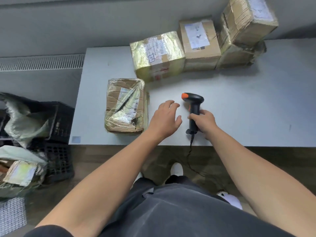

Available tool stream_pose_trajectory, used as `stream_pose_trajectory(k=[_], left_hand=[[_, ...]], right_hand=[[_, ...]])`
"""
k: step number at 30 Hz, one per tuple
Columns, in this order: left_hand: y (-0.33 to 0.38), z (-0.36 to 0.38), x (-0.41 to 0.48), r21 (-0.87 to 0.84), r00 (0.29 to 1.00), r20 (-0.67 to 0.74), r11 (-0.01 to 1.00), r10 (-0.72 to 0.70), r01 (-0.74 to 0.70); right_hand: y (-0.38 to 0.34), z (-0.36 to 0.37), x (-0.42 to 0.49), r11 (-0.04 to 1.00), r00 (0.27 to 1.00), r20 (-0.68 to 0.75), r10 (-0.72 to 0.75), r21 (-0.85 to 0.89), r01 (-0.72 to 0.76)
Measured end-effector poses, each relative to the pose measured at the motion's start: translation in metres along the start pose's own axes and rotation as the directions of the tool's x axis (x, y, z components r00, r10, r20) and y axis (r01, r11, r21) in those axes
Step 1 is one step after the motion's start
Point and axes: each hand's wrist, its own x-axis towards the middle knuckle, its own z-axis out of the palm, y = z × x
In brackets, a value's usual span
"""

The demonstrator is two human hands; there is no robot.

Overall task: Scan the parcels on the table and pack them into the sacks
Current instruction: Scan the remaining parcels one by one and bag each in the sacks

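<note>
Bare forearms (119, 177) reach over the table (239, 117), right hand (203, 123) wrapped round the barcode scanner (194, 106), left hand (165, 120) spread and empty beside the nearest parcel (125, 106) at the table's left end. Its tape-slick, dented cardboard looks light; gripping opposite side edges seems safest.

Sack (17, 155) partly beyond left edge.

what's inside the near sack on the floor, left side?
One taped parcel shows in the mouth of the sack. Anything beneath it is covered by that parcel and the sack's fabric.
</note>
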Motion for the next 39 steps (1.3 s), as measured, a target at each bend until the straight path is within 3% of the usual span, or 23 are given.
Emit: stream_pose_trajectory(k=[2,10,18,23,33,39], left_hand=[[-0.006,-0.010,-0.004,-0.026,0.999,-0.050,1.000,0.003,-0.004],[-0.062,-0.061,-0.034,-0.099,0.960,-0.260,0.992,-0.106,0.083],[-0.133,-0.092,-0.063,-0.112,0.925,-0.280,0.966,-0.257,0.234],[-0.143,-0.098,-0.062,-0.105,0.942,-0.270,0.979,-0.197,0.175],[-0.162,-0.109,-0.063,-0.073,0.945,-0.304,0.992,-0.123,0.106],[-0.170,-0.111,-0.063,-0.073,0.946,-0.309,0.994,-0.096,0.077]], right_hand=[[-0.009,0.014,-0.008,0.999,0.998,0.069,-0.006,0.036,0.003],[-0.050,0.077,-0.045,0.972,0.972,0.131,-0.193,0.159,0.172],[-0.064,0.125,-0.089,0.944,0.933,0.197,-0.301,-0.075,0.321],[-0.055,0.134,-0.103,0.926,0.941,0.158,-0.299,-0.191,0.326],[-0.046,0.159,-0.125,0.894,0.918,0.077,-0.390,-0.206,0.397],[-0.045,0.164,-0.130,0.895,0.927,0.079,-0.366,-0.242,0.374]])
